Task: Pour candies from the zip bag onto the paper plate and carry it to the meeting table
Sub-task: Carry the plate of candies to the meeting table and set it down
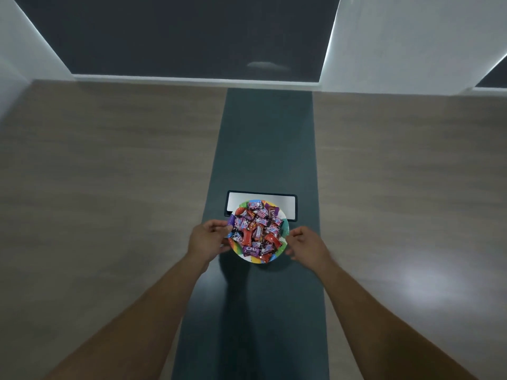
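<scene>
A paper plate [285,230] with a rainbow-coloured rim is heaped with several wrapped candies [256,231] in red, purple and pink. It sits over the dark green centre strip [263,149] of the meeting table. My left hand [210,238] grips the plate's left rim with thumb on top. My right hand [306,244] is just off the right rim, fingers curled and apart, and I cannot tell whether it touches the plate. No zip bag is in view.
A silver-lidded cable box [288,202] is set into the strip right behind the plate, partly covered by it. Wood-grain tabletop [109,174] spreads to both sides. White walls and dark window panels [192,34] rise beyond the table's far edge.
</scene>
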Demonstrator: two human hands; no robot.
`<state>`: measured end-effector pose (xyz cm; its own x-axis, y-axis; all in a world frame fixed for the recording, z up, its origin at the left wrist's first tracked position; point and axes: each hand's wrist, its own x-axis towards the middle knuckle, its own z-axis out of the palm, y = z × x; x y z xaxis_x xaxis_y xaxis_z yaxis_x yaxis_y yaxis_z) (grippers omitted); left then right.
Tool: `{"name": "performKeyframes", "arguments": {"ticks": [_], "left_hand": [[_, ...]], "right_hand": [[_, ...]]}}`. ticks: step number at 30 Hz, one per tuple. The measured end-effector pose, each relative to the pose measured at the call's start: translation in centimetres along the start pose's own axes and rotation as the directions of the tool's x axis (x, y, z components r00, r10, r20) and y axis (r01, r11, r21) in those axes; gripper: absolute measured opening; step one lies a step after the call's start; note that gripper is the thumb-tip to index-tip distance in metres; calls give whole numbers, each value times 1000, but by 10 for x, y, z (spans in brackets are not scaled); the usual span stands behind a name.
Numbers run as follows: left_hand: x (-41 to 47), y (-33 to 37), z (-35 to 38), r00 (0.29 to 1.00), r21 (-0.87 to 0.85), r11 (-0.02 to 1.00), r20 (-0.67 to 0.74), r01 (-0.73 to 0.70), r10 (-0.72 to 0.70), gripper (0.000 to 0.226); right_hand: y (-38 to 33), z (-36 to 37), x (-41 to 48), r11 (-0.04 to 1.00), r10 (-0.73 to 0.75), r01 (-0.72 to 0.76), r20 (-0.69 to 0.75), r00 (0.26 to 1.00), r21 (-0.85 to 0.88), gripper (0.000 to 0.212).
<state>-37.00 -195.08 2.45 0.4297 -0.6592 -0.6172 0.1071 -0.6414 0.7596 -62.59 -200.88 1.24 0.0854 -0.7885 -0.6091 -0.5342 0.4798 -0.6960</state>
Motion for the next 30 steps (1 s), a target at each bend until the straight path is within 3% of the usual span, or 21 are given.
{"name": "performKeyframes", "arguments": {"ticks": [11,21,26,30], "left_hand": [[115,0,29,998,67,996,13,55,-56,14],[156,-4,45,1000,125,992,12,23,-25,6],[154,-11,40,998,224,973,4,-61,61,19],[142,-22,30,974,393,891,59,-226,221,23]], "right_hand": [[-4,14,103,987,8,-22,-88,996,-158,16],[-4,20,141,972,-9,-29,-165,986,-232,22],[-5,21,138,974,-33,-9,-185,982,-225,22],[2,25,127,975,-81,27,-238,968,-220,19]]}}
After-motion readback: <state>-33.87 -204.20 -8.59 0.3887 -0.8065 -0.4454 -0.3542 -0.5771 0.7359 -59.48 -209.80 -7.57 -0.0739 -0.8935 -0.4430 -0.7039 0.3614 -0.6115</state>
